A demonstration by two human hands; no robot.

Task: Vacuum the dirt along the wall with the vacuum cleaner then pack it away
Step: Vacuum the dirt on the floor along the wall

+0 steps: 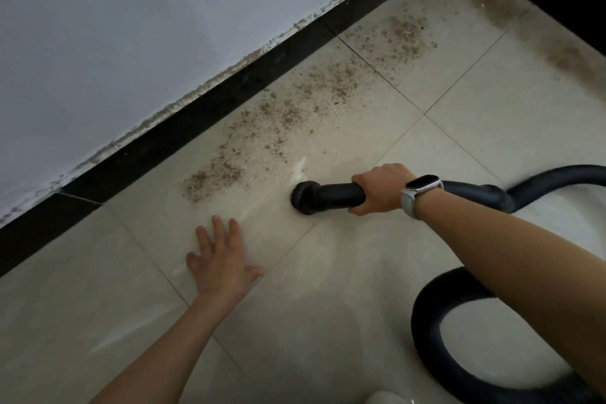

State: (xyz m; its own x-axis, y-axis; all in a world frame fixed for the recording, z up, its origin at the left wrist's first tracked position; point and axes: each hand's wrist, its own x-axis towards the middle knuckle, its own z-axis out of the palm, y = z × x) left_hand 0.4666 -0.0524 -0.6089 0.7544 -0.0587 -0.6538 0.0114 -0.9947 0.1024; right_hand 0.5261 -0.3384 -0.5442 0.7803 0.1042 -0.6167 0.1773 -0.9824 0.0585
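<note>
A person's right hand [380, 188] closes its grip around the smooth black plastic nozzle tube [341, 196] of a vacuum cleaner, whose round brush head [303, 197] is pressed to the glossy cream floor tiles [328, 289] just short of a band of dirt [295, 108]. The left hand [221, 259] lies flat on the tiles with fingers spread and straight, holding nothing, just below the near end of the dirt. The dirt, a gritty scatter of brown crumbs, runs diagonally beside the black skirting [196, 115] at the foot of a pale painted wall [131, 26], thinning toward the far corner, where a fainter smear shows. The top edge of the skirting carries a ragged line of crumbled plaster or dust. Behind the right hand, the dark ribbed hose [426, 331] curves away to the right edge and loops back in a wide ring on the floor under the forearm. A smartwatch [421, 184] with a dark rounded screen and light strap sits on the right wrist. Thin grout lines divide the large square tiles, which reflect dull streaks of light. No brand or writing can be read on the nozzle, hose or watch.
</note>
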